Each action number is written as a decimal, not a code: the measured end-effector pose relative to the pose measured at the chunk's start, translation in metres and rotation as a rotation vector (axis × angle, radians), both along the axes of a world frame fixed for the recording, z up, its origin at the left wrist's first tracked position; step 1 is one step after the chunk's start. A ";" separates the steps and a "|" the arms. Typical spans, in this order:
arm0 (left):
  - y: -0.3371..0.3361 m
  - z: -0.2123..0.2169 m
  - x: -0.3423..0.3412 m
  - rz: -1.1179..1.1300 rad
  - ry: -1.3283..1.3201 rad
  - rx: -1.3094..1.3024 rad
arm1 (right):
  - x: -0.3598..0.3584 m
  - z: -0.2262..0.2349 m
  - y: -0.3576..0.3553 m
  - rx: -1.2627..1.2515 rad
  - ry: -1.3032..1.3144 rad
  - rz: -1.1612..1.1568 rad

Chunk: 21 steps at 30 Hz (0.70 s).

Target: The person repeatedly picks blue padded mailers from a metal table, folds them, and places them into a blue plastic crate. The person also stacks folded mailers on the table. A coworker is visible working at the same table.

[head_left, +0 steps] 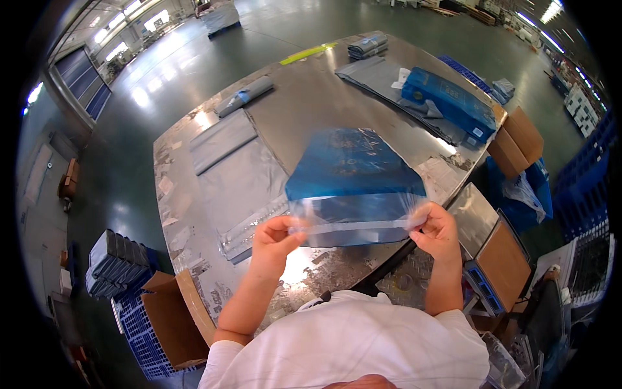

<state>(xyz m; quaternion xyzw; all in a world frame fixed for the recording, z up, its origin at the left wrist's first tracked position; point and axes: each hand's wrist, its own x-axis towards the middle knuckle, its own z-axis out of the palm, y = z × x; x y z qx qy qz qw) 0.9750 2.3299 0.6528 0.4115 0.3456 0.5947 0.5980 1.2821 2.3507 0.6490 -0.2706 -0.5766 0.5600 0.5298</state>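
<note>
A blue plastic packaging bag point(353, 162) lies before me near the table's front edge, its see-through flap toward me. A pale strip point(356, 227) runs across that flap. My left hand point(275, 240) is closed in a pinch at the flap's left corner. On the opposite corner, my right hand point(437, 232) pinches the film between thumb and fingers. The flap is stretched between both hands. What is inside the bag cannot be made out. Left of it lies a pile of flat grey plastic bags point(243, 178).
Further back on the worn metal table point(295, 97) are a grey roll point(245, 96), a grey bundle point(368, 45) and a blue package point(447, 104). Open cardboard boxes stand at the left point(170, 318) and right point(516, 141). A blue-sided scale point(486, 285) sits near my right elbow.
</note>
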 end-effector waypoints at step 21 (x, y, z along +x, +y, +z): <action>0.049 0.016 0.001 0.381 0.435 0.288 | -0.027 0.029 0.033 0.716 -0.495 -0.483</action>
